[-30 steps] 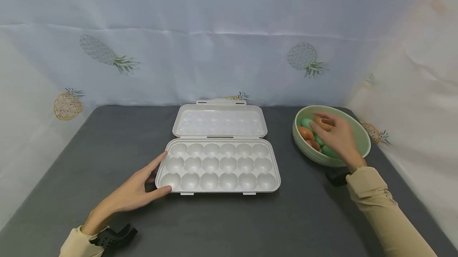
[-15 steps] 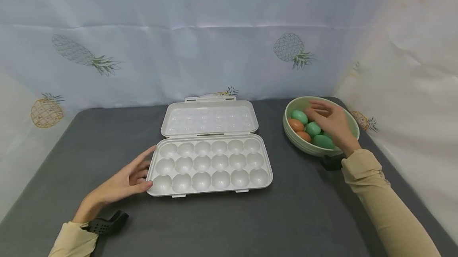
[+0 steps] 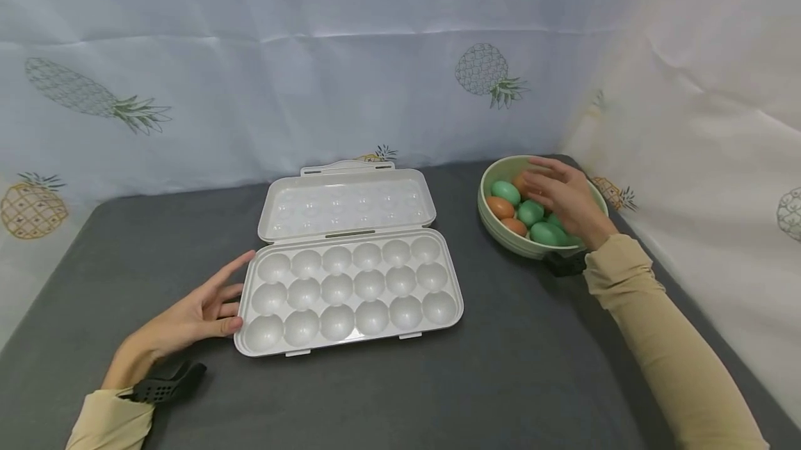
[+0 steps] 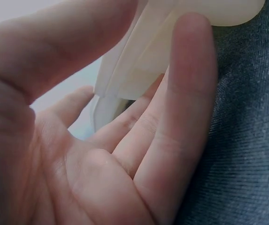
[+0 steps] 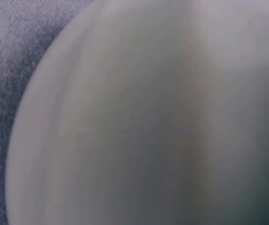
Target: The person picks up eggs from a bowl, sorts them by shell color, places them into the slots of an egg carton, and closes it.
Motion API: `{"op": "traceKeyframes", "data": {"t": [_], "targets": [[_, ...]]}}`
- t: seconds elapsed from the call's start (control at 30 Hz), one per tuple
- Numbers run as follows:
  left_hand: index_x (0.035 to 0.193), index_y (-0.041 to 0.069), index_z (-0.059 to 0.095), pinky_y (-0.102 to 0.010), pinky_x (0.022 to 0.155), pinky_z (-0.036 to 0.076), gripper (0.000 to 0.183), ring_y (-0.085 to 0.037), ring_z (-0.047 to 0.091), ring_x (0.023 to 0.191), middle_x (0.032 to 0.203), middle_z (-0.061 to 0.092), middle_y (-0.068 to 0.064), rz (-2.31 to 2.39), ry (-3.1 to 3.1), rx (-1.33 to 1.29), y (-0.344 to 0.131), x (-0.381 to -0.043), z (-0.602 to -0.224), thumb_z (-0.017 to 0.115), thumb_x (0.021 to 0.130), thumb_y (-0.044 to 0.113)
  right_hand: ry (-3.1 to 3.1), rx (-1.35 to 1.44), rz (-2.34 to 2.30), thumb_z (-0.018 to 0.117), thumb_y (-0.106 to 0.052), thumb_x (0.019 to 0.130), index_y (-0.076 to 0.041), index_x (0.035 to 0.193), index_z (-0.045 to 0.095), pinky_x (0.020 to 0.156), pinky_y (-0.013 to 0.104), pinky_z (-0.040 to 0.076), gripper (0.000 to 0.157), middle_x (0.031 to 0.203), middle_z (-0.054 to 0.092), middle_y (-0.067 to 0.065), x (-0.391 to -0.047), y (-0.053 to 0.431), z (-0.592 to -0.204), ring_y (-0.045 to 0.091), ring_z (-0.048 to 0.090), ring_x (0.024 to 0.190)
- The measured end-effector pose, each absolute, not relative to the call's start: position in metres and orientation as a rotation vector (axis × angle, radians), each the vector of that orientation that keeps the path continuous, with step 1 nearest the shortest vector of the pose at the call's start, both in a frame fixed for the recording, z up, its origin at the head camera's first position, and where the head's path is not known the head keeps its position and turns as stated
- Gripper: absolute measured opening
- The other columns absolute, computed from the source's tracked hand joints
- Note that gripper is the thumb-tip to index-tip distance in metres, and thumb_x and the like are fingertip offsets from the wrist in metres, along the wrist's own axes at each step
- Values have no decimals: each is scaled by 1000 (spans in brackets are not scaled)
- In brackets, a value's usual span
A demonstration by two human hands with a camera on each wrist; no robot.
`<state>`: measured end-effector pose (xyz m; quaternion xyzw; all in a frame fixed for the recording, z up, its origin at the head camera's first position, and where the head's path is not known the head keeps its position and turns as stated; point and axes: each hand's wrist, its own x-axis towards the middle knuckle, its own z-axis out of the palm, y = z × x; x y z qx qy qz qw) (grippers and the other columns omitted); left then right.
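Note:
A white egg tray (image 3: 341,276) with rows of round hollows lies on the table, its lid (image 3: 347,203) folded back behind it. My left hand (image 3: 188,321) lies at its left end, fingers spread, with index fingertip and thumb right at the rim. In the left wrist view, relaxed fingers (image 4: 190,84) lie along the tray's pale side wall (image 4: 148,70). My right hand (image 3: 566,199) reaches into a pale green bowl (image 3: 494,224), its fingertips at an orange egg (image 3: 519,182) that they partly cover. I cannot tell whether they pinch it. In the right wrist view the bowl's blurred wall (image 5: 101,131) hides the fingers.
Several green eggs (image 3: 547,234) and orange eggs (image 3: 500,207) lie in the bowl. The dark grey table (image 3: 350,394) ends at a hanging pineapple-print cloth (image 3: 313,88) behind, with another pale cloth (image 3: 707,227) along the right.
The whole head view has shifted left as the camera turned. My right hand has moved slightly rightward within the bowl, showing more eggs. My left hand stays beside the tray.

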<state>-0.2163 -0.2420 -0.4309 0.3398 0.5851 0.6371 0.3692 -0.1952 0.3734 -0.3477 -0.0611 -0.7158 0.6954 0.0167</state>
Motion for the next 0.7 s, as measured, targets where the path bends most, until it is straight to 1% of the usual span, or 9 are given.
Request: {"op": "traceKeyframes", "data": {"t": [0.2,0.27,0.4,0.5,0.6,0.7], "targets": [[164,25,-14,-30,95,57,99,-11,61,131,157,42,15,1650,1487,871,-243,-215,-430,48,100,-16,-2159,-101,2267,63,-13,102,-10,150,43,99,19,52,51,120,64,-11,-198,372,-352,1,66,108],[164,25,-14,-31,96,57,98,-11,60,132,157,42,14,1652,1486,875,-243,-214,-430,47,100,-16,-2148,-71,2284,63,-10,102,-10,145,50,99,19,52,45,118,67,-11,-198,371,-355,2,66,108],[164,24,-14,-31,96,57,97,-11,60,132,157,43,14,1651,1482,881,-243,-213,-431,47,100,-15,-2117,-37,2308,63,-4,100,-13,128,66,97,20,54,29,111,72,-9,-201,367,-363,4,69,106],[164,24,-14,-30,97,57,97,-11,60,132,156,43,14,1647,1491,881,-242,-213,-432,48,100,-15,-2113,-5,2302,62,-1,100,-14,119,71,96,19,54,25,107,74,-8,-202,363,-368,3,71,104],[164,23,-14,-30,96,57,96,-11,60,132,156,44,12,1646,1503,891,-241,-213,-431,48,100,-15,-2170,10,2230,65,-3,99,-10,120,72,94,19,55,23,105,76,-10,-204,359,-370,3,72,103],[164,21,-14,-30,96,57,96,-11,61,131,156,45,10,1649,1504,905,-241,-214,-430,48,100,-14,-2330,16,2058,68,-12,99,-5,128,67,93,18,55,30,106,77,-15,-206,356,-371,2,70,104]]}}
